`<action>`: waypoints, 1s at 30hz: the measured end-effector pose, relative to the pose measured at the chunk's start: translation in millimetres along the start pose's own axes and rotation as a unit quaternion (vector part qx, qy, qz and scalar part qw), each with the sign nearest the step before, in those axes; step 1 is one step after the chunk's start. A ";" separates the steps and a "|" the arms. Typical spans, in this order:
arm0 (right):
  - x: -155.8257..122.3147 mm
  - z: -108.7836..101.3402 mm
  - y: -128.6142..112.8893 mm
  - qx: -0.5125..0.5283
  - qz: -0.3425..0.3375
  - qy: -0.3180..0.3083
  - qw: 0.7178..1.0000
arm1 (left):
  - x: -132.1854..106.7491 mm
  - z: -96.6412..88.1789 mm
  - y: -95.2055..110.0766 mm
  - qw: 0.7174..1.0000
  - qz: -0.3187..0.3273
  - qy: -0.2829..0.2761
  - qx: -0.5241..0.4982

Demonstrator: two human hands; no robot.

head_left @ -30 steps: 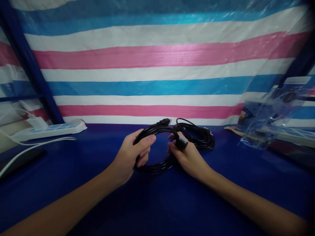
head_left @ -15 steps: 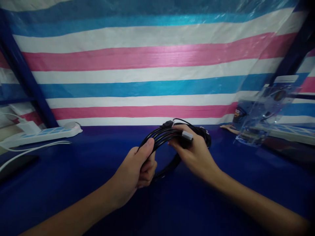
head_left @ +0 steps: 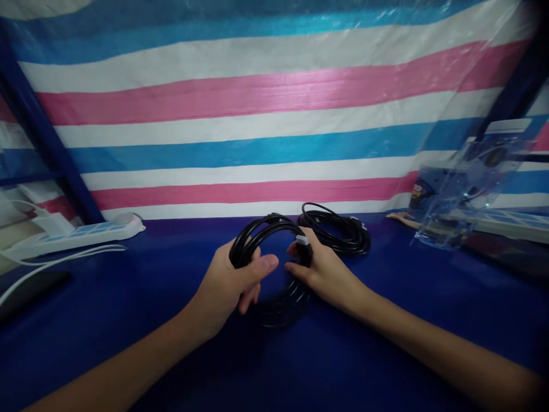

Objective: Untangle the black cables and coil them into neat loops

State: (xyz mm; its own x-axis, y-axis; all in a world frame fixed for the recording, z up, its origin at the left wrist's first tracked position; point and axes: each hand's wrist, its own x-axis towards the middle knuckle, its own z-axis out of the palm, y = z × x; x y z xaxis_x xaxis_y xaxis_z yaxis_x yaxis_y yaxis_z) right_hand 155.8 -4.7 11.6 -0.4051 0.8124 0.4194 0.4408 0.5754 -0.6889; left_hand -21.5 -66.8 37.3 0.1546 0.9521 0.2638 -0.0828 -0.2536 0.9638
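A coil of black cable [head_left: 268,229] stands over the blue tabletop [head_left: 128,309] in front of me. My left hand [head_left: 229,286] is wrapped round the coil's left side, thumb across it. On the coil's right side my right hand [head_left: 323,272] pinches the cable's plug end [head_left: 302,241], which has a silver tip. The coil's lower part is blurred by motion. Behind my right hand a second coil of black cable [head_left: 337,232] lies flat on the tabletop.
A white power strip [head_left: 72,234] with white cords lies at the back left, a dark flat object [head_left: 26,289] in front of it. Clear plastic packaging [head_left: 463,194] and another strip stand at the back right. A striped tarp [head_left: 266,114] closes off the back.
Both hands lifted the coil, then brought it back down towards the tabletop. My right hand has shifted its plug end lower, and the second coil behind shows again.
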 end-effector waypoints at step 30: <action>-12.6 -37.0 -38.2 -0.204 -0.264 0.069 0.940 | -3.9 9.4 8.9 0.990 -0.109 -0.025 -0.084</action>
State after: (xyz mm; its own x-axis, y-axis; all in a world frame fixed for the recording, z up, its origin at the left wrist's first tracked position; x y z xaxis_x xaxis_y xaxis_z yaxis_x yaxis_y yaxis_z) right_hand 173.7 -33.4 54.5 -0.5578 0.3918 0.7317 0.4893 0.8673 -0.0915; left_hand -13.6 -74.4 45.2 0.2347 0.9705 0.0561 -0.2032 -0.0075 0.9791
